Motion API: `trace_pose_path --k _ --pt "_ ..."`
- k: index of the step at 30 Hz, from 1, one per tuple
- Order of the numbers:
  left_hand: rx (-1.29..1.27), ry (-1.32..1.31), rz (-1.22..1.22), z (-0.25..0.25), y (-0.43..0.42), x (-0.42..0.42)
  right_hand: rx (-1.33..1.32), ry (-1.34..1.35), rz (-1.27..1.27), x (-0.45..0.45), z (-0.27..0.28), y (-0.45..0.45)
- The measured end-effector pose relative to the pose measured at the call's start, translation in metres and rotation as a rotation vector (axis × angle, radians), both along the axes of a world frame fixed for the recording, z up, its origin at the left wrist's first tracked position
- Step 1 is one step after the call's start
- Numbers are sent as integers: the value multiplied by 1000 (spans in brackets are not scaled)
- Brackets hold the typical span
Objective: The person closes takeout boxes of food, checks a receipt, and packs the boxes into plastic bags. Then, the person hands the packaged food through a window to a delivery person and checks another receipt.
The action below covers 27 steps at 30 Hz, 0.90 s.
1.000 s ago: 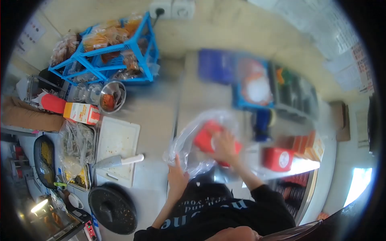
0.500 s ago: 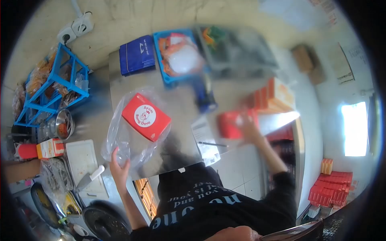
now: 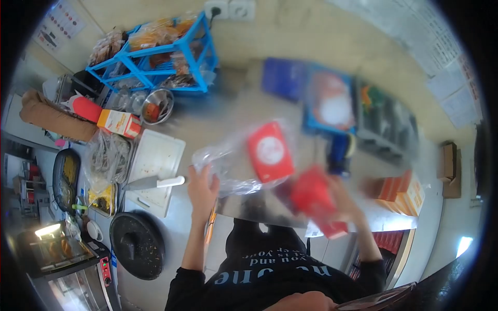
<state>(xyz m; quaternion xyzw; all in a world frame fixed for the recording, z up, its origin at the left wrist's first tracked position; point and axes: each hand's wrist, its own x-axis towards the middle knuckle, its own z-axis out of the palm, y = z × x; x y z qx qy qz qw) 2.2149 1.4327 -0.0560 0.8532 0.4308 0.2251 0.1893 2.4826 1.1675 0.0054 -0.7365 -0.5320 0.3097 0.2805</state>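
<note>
A clear plastic bag [image 3: 228, 165] lies on the metal table with a red food box [image 3: 264, 163] on it; the box bears a round white label. My left hand [image 3: 202, 189] grips the bag's near left edge, thumb and fingers at the film. To the right, my right hand [image 3: 346, 199] holds another red box [image 3: 313, 193], smeared by motion, close to the bag's right side. How its fingers wrap round the box is blurred.
Orange-and-white boxes [image 3: 402, 193] stand at the right. Behind are a blue basket [image 3: 307, 124], a grey divided tray [image 3: 389, 145] and blue packets [image 3: 282, 78]. On the left, a knife [image 3: 168, 182] lies across a white cutting board [image 3: 150, 199], near a black lid [image 3: 137, 243].
The view has swung left. My right hand has brought the second red box from beside the orange-and-white boxes toward the bag. My left hand stays at the bag's edge.
</note>
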Motion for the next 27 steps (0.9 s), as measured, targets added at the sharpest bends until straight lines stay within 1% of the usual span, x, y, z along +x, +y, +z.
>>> trace_pose_path --k 1,2,3,5,6,7,8,10,11,13,14,16,17,18,20,21,23,24,26,27 --pt "-4 12 6 7 -3 -2 -92 6 87 -21 10 50" --pt "-90 0 -55 17 -4 -3 -177 6 172 -39 18 95" --pt "-167 -18 -120 25 -2 -1 -184 57 187 -53 -3 133" --pt "-63 -46 -245 13 -6 -11 -162 109 192 -73 -75 192" --pt "-283 -47 -120 35 -18 -9 -152 79 121 -82 -97 211" --pt "-348 -118 -156 44 -20 -12 -142 40 20 -92 -109 226" --pt "-356 -117 -157 45 -21 -9 -131 4 -78 -104 -119 237" --pt "-543 -268 -393 43 -33 -7 -109 -46 -230 -121 -130 250" --pt "-564 -268 -397 44 -38 -5 -99 -62 -287 -126 -137 253" --pt "-795 -244 -538 47 -35 2 -18 -86 -396 -123 -152 242" --pt "-789 -245 -562 44 -29 8 62 -121 -468 -115 -154 232" --pt "-498 -343 -532 34 -27 23 246 -388 -649 -78 -141 193" --pt "-370 -192 -499 30 -28 31 287 -507 -719 -55 -132 173" --pt "-389 -194 -505 15 -31 42 267 -513 -723 -36 -137 163" --pt "19 21 -533 -32 -35 66 343 366 -988 -1 -150 152" --pt "19 4 -547 -48 -37 72 350 347 -999 -2 -145 145" --pt "34 73 -459 -67 -30 86 -3 187 -814 -2 -129 141" --pt "26 80 -470 -65 -33 84 -12 193 -826 4 -129 119" --pt "-181 -20 -508 -60 -27 79 62 -380 -519 19 -130 77" --pt "-525 -170 -532 -38 -22 76 75 -384 -523 22 -112 77"
